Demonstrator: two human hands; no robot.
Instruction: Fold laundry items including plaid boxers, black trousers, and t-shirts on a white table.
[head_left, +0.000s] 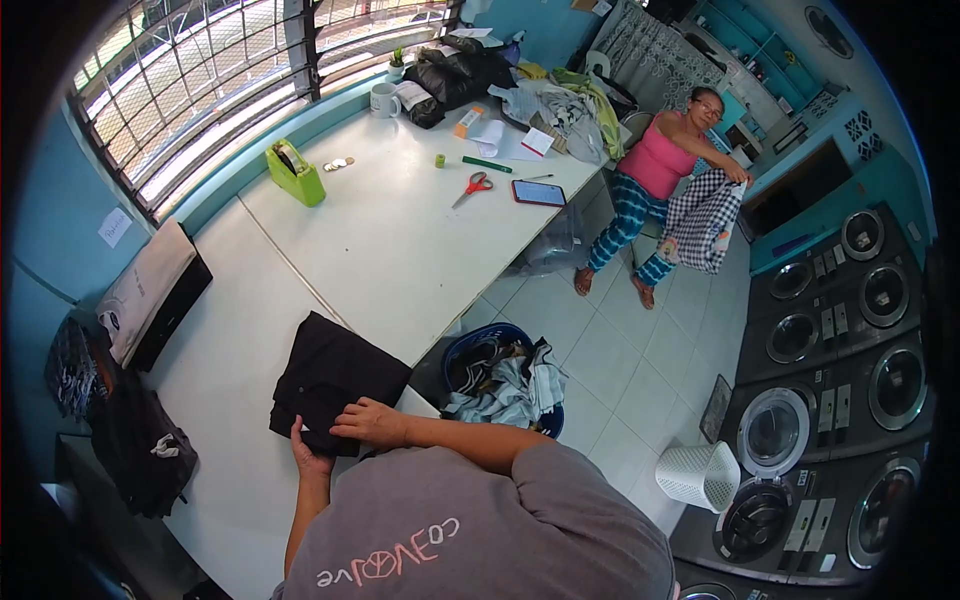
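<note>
A folded black garment (341, 375) lies on the near edge of the white table (390, 262), with a small button-like spot on its upper face. At its near left corner, my left hand (309, 454) grips the edge, with part of the hand hidden by cloth. My right hand (371, 421) rests on the near right part of the same garment, fingers bent against the fabric. Whether those fingers pinch the cloth cannot be made out. Just right of the table, a blue laundry basket (555, 424) stands on the floor, heaped with clothes (495, 390).
Scissors (474, 186), a phone (538, 193) and a green tape dispenser (296, 174) lie farther back on the table. Folded clothes (150, 292) are stacked at left. Another person (660, 161) sits beyond, holding checked cloth (701, 217). Front-loading machines (795, 420) and a white basket (694, 476) stand right.
</note>
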